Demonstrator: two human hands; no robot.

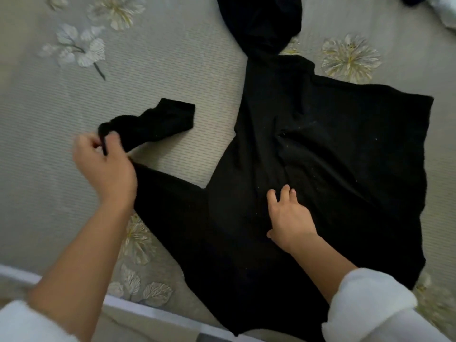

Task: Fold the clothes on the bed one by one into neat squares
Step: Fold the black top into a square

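We see a black top spread across the bed. The left hand pinches its limp sleeve; the right hand rests flat on the body. We judge it soft, light, best lifted by seams.

We see bed: ribbed grey-green cover, pale stitched flowers scattered over it. White edge of bed runs along bottom left. On cover, right of middle: black garment, spread out, wrinkled at centre. Its sleeve reaches left, bent back, cuff flat on cover. Bunched black cloth joins garment at top, runs out of view. Top right corner, well apart from garment: we make out dark cloth beside pale cloth, both cut off, blurred.
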